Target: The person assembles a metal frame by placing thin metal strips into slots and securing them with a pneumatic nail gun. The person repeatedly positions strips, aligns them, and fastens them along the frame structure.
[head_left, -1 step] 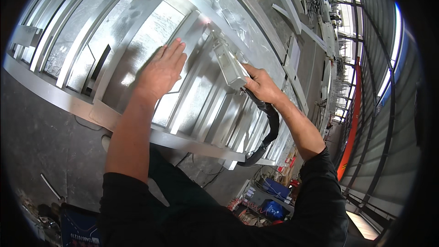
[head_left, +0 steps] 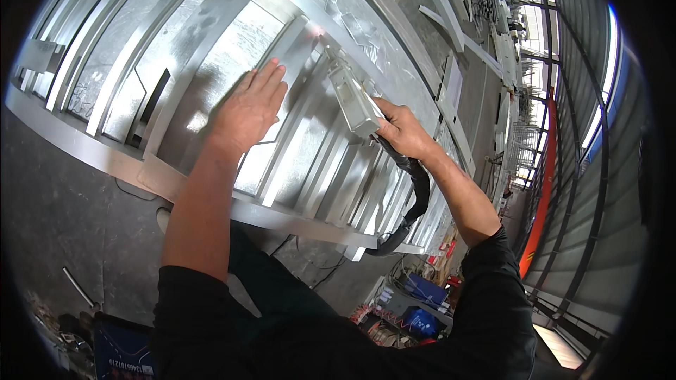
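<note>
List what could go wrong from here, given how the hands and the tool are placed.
Burn: the bare left hand lies flat near the reddish glow at the tip of the handheld tool; a stray tip could hurt its fingers.

Snag: the black hose droops from the tool past the bare right hand to the frame's near rail; it might catch there and tug the tip off line.
</note>
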Motion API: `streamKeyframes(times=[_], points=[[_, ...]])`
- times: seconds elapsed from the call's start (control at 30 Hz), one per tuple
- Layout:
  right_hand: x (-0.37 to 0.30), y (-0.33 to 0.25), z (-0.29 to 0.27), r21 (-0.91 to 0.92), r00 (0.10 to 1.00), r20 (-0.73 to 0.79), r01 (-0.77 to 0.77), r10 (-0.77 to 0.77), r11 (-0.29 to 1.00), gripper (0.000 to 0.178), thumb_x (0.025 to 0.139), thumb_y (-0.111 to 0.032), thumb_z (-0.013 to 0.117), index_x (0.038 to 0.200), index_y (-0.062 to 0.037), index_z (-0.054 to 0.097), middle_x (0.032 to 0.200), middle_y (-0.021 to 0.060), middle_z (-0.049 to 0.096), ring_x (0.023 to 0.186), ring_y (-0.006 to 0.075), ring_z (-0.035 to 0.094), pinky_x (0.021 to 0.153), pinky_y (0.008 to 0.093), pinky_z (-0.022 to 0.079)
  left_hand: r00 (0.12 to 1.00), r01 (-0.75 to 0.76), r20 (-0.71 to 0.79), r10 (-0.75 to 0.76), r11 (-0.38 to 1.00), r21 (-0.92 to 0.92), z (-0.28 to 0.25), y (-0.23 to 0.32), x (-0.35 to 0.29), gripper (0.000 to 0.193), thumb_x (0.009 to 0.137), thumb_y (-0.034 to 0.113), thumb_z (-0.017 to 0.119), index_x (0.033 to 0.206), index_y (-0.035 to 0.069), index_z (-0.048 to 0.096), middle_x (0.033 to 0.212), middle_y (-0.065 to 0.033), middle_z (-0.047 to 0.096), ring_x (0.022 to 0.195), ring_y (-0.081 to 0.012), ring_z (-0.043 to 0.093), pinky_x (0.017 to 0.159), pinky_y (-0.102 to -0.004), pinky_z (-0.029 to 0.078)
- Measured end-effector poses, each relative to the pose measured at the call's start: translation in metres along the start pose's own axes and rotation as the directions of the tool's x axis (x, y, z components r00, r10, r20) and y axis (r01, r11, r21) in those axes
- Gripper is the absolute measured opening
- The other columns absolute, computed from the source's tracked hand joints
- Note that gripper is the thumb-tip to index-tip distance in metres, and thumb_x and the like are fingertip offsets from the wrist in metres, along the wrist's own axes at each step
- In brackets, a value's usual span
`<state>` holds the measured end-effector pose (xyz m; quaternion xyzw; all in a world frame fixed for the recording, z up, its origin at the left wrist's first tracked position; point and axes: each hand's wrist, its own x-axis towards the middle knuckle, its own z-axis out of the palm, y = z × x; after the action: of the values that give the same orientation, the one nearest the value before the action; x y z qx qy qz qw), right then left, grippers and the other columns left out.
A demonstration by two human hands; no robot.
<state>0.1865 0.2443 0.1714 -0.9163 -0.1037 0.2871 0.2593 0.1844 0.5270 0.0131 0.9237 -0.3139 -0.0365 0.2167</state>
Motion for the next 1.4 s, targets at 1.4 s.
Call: streamKeyframes(times=[1.4], points=[[0.013, 0.004, 0.011, 0.044, 0.996, -0.058, -0.06, 0.063, 0.997, 0.044, 0.094, -0.024, 0.06, 0.128, 0.0034, 0.059, 0.093, 0.0185, 0.07, 0.084, 0.0234, 0.067, 0.08, 0.0383, 0.052, 0.992, -0.049, -0.122, 0.037, 0.995, -0.089, 0.005, -0.004, -0.001, 0.057, 0.086, 0.026, 0.071, 0.134, 0.002, 0.051, 0.151, -0.0111, 0.04, 0.148, -0.0269, 0.026, 0.119, -0.0421, 0.029]])
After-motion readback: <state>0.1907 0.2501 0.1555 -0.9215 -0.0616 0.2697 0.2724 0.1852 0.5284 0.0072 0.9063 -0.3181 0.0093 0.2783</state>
